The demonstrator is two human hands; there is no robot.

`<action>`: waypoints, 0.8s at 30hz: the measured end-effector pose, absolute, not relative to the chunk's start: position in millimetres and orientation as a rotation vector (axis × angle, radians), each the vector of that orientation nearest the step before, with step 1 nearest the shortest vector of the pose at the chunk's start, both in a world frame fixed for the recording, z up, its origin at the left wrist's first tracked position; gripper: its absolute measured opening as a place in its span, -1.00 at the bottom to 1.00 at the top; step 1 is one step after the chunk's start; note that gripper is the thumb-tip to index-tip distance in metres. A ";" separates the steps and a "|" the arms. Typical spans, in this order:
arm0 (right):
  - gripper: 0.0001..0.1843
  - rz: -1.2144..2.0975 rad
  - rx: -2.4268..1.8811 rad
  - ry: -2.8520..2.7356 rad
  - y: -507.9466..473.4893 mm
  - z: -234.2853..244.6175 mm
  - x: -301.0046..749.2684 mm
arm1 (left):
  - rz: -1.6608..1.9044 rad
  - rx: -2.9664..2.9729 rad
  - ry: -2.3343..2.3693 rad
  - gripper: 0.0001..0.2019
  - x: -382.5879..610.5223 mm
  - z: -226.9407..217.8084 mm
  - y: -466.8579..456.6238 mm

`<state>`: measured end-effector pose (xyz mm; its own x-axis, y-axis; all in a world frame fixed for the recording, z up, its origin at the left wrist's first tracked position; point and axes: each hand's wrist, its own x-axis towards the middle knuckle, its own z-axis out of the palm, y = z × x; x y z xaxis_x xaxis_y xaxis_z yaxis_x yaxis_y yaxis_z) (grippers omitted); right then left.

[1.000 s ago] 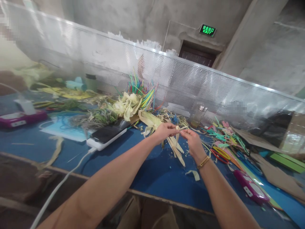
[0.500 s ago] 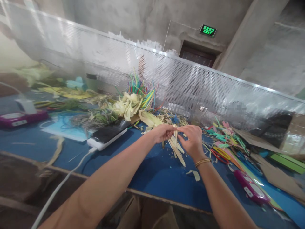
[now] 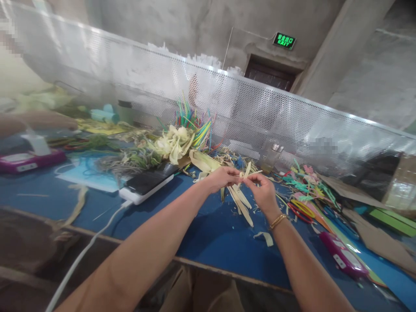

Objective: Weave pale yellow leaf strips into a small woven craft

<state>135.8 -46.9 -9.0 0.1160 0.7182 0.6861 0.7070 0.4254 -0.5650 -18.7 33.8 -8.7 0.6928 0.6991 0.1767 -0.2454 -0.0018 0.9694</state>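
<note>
My left hand (image 3: 223, 178) and my right hand (image 3: 262, 191) meet above the blue table (image 3: 211, 236). Both pinch the same bunch of pale dried leaf strips (image 3: 241, 195). Short ends of the strips stick up between my fingertips, and longer ends hang down to the table. A gold bracelet (image 3: 278, 221) circles my right wrist. More pale strips lie on the table under my hands.
A phone on a white power bank (image 3: 146, 185) with a white cable lies to the left. Coloured strips and yellow husks (image 3: 182, 134) pile up by the perforated metal screen (image 3: 260, 117). Purple devices (image 3: 342, 258) lie right and far left. Another person's arm (image 3: 39, 121) reaches in at far left.
My right hand turned back so its fingertips pinch the strip ends, which now stick up higher. At far left another person's arm has come into view.
</note>
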 end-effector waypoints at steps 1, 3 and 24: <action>-0.72 0.013 -1.294 -1.579 -47.0 -9.1 136.5 | 0.777 1.441 0.398 -0.68 -20.0 -8.1 34.1; -0.62 -0.112 -1.310 -1.572 -48.3 -8.3 137.8 | 0.793 1.568 0.369 -0.73 -23.7 -6.2 34.6; -0.61 0.684 -1.109 -1.114 -39.3 -20.6 127.0 | 0.955 1.634 0.251 -0.67 -26.4 -1.5 34.8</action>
<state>127.0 -39.3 -20.6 0.3356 0.8752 0.3485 0.0855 0.3401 -0.9365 -26.4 34.8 -1.5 0.6438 0.6215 0.4463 -0.3221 -0.3089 0.8949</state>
